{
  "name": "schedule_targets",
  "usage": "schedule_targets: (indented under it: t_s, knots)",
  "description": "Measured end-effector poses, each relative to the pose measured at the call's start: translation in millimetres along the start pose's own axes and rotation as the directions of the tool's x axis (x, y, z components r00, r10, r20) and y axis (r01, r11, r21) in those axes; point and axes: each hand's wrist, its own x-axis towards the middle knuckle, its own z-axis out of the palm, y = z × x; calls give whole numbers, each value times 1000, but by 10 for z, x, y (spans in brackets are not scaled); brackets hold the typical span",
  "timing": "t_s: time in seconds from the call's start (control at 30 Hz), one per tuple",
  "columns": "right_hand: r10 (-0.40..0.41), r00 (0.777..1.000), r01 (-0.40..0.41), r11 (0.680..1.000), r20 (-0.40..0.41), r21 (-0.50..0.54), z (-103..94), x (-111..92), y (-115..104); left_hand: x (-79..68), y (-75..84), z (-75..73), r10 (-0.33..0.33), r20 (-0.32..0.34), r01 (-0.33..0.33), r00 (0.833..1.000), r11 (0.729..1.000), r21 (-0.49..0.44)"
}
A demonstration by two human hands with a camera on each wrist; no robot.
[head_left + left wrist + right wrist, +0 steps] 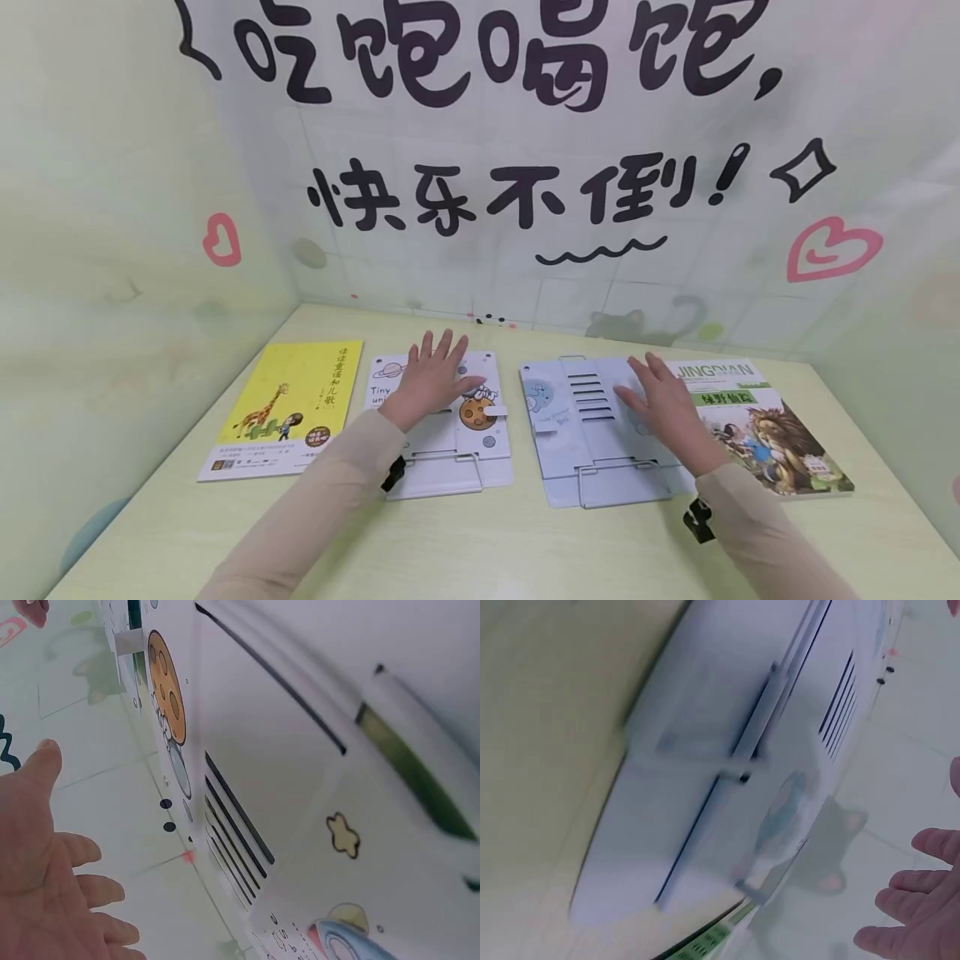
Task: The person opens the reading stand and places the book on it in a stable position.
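My left hand (427, 382), fingers spread, is over a white folding book stand (442, 440) printed with planets and an astronaut. In the left wrist view the same hand (45, 877) shows an empty palm beside the stand's slotted panel (262, 712). Over the right side of a pale blue book stand (558, 450) with a row of slots is my right hand (667, 408), its fingers extended. The right wrist view has this hand (930, 907) apart from the blue panel (645, 832), holding nothing. Both stands lie folded flat, wire supports toward me.
A yellow book (300, 379) with a giraffe lies left of the white stand. Right of the blue stand is a picture book (787, 442) with a lion, partly behind my right hand. Printed curtains (480, 275) enclose the pale table (495, 550) at the back and sides.
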Motion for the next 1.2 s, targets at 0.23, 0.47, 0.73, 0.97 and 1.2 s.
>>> schedule_targets:
  t_s: [0.23, 0.47, 0.73, 0.97, 1.2]
  knots:
    - [-134, 982, 143, 988, -137, 64, 168, 4, -265, -163, -140, -16, 21, -8, -22, 1000, 997, -80]
    - [-244, 957, 271, 945, -159, 183, 335, -22, -647, -475, -352, -38, 50, -76, -59, 996, 990, -129]
    - [-215, 975, 167, 872, 55, 459, 570, -98, -1071, -844, -611, 7, 17, -13, -20, 1000, 950, -311]
    - [-201, 955, 49, 829, 216, 556, 745, -120, -1321, -1113, -701, 96, 22, 89, 21, 996, 887, -461]
    - [-174, 931, -42, 822, 320, 568, 854, -129, -1490, -1155, -691, 161, 40, 102, 21, 994, 842, -540]
